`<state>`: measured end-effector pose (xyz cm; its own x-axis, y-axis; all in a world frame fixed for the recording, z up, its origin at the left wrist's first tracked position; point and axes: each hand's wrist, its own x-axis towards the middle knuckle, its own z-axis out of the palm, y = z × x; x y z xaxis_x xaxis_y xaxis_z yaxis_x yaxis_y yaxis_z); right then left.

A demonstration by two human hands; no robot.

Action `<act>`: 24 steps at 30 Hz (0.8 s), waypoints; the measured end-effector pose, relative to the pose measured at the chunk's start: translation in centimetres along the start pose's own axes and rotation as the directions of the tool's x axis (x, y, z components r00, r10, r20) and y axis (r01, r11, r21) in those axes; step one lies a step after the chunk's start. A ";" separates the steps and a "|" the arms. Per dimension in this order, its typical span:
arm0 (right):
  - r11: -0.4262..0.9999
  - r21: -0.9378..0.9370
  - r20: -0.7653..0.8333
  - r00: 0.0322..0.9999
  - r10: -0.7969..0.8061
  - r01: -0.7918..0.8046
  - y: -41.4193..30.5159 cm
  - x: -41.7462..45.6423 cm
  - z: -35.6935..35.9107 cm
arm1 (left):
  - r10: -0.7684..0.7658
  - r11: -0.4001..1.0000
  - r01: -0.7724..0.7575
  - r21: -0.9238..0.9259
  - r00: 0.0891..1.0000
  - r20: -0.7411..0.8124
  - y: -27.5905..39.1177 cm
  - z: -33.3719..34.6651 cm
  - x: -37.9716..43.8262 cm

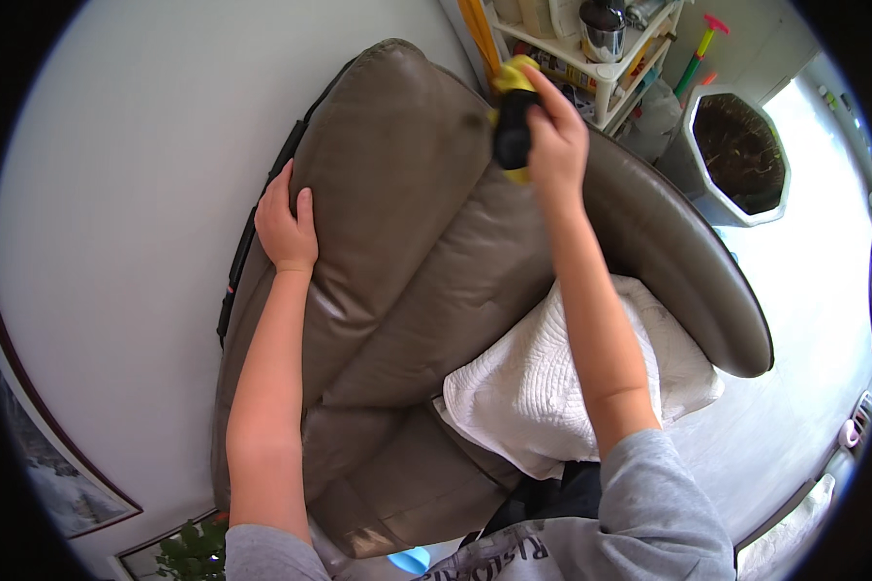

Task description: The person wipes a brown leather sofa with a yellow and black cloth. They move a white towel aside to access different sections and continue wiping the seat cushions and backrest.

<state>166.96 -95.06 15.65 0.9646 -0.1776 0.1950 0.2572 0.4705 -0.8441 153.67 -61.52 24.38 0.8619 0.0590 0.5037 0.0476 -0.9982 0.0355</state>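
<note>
My right hand [561,149] is closed around a black and yellow hand-held object [514,127], blurred by motion, probably a brush or small tool. It is over the far corner of a brown leather sofa [400,160], where the backrest meets the armrest [672,225]. Whether the object touches the leather I cannot tell. On the top of the backrest rests my left hand [287,225], fingers spread and holding nothing. A dark spot [474,120] shows on the leather left of the object.
A white quilted cover [530,378] lies bunched on the seat. Behind the armrest stand a white shelf rack [605,71] with bottles and boxes, and an octagonal planter [785,171] of soil. A black strip [261,196] runs between backrest and wall. A leafy plant [192,552] stands lower left.
</note>
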 end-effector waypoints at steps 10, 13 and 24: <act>0.600 -0.705 0.174 0.912 -0.371 0.378 5.4 -2.1 7.6 | -0.001 1.000 0.001 0.017 1.000 0.010 0.2 1.0 -0.3; 0.624 -0.778 -0.045 0.985 -0.167 0.070 11.5 -3.0 -1.4 | 0.024 0.999 -0.025 -0.022 1.000 -0.005 1.1 1.9 0.6; 0.381 -0.923 0.093 0.991 0.093 0.051 8.3 -23.2 -9.2 | 0.016 0.999 -0.015 0.036 1.000 -0.017 0.1 2.3 0.1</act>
<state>146.15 -94.97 -0.44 0.9855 -0.0517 0.1615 0.0938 -0.6275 -0.7729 154.90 -61.63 22.42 0.8541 0.0436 0.5183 0.0531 -0.9986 -0.0035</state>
